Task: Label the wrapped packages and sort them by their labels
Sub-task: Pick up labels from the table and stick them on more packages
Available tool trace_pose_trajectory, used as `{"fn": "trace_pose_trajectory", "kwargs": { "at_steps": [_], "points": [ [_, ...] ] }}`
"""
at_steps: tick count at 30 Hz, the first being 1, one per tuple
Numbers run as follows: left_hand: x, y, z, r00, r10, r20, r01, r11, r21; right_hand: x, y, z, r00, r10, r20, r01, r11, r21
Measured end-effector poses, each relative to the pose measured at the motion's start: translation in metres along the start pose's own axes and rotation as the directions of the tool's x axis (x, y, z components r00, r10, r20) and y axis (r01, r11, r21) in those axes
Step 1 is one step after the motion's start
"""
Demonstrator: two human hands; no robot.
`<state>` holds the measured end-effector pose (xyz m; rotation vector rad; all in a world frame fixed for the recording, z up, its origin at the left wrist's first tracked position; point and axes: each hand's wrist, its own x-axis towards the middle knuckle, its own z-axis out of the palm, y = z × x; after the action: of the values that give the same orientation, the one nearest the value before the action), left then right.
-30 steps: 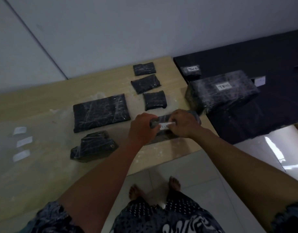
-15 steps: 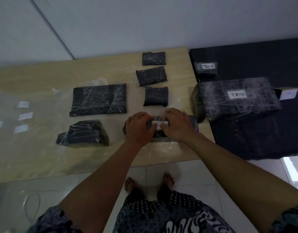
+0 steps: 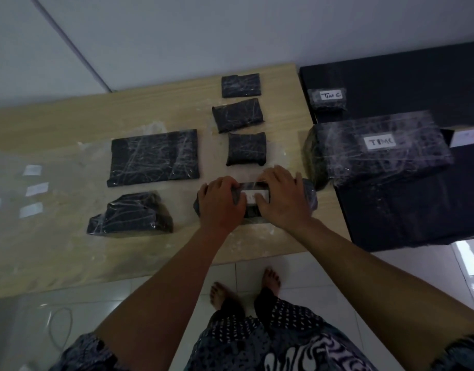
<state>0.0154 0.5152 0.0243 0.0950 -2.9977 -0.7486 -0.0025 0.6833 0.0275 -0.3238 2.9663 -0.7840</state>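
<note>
A black plastic-wrapped package point(image 3: 309, 195) lies near the wooden table's point(image 3: 56, 124) front edge with a white label point(image 3: 254, 196) on top. My left hand point(image 3: 221, 206) covers its left end, fingertips at the label's left edge. My right hand point(image 3: 281, 200) presses flat on the label's right side with its fingers spread. Unlabelled packages lie behind and to the left: a wide flat one point(image 3: 154, 158), a lumpy one point(image 3: 131, 214) and three small ones point(image 3: 240, 85) point(image 3: 238, 115) point(image 3: 247, 149). Two labelled packages, small point(image 3: 328, 99) and large point(image 3: 377, 148), sit on the black surface point(image 3: 391, 76) at the right.
Several blank white labels point(image 3: 37, 188) lie on a clear plastic sheet at the table's left. A small white-ended box point(image 3: 464, 136) sits beside the large labelled package. Below the table edge are a tiled floor, a cable point(image 3: 60, 328) and my bare feet.
The package that both hands gripped a little above the table now lies flat on it. Both hands have settled on top of it, on either side of the label.
</note>
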Motion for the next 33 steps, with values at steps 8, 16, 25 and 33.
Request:
{"fn": "trace_pose_trajectory", "kwargs": {
  "at_steps": [8,16,25,33],
  "points": [
    [0.008,-0.003,0.004,0.999,-0.029,-0.027,0.031,0.996,0.081,-0.005,-0.010,0.018,0.970,0.230,-0.083,-0.238,0.965,-0.109],
    [0.006,-0.013,0.007,0.999,0.008,-0.048,-0.005,0.998,0.057,-0.010,-0.006,0.031,0.962,0.188,-0.196,-0.222,0.961,-0.167],
    [0.005,-0.012,0.009,1.000,-0.006,-0.018,0.008,0.996,0.089,-0.010,-0.005,0.033,0.958,0.208,-0.199,-0.242,0.956,-0.165],
    [0.004,-0.007,0.019,0.999,-0.019,-0.029,0.024,0.980,0.197,-0.007,-0.004,0.031,0.945,0.225,-0.237,-0.260,0.957,-0.128]
  ]
}}
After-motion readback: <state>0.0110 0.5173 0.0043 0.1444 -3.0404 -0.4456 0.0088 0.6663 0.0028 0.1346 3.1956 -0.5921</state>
